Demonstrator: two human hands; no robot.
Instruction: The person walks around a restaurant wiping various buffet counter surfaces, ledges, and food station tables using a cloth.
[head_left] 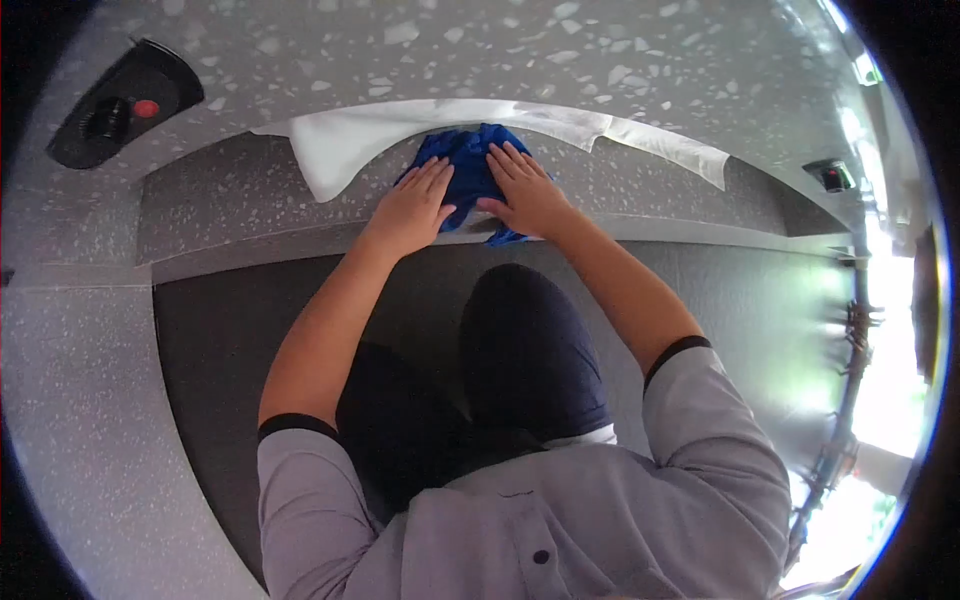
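A crumpled blue cloth [468,170] lies on the speckled grey ledge in front of me, over the middle of a long white sheet [340,145]. My left hand [412,208] rests flat on the cloth's left side, fingers stretched out and pointing up. On its right side lies my right hand [527,192], palm down, with the fingers extended and the thumb pointing left. Blue fabric shows between the two hands and hangs down below them at the ledge's edge. Neither hand is wrapped round anything.
A black fixture with a red button [146,108] is at the upper left. A smaller dark fixture [830,177] sits at the right. The speckled counter [480,60] spans the top. Below is a dark floor [250,300]; bright light enters at the right.
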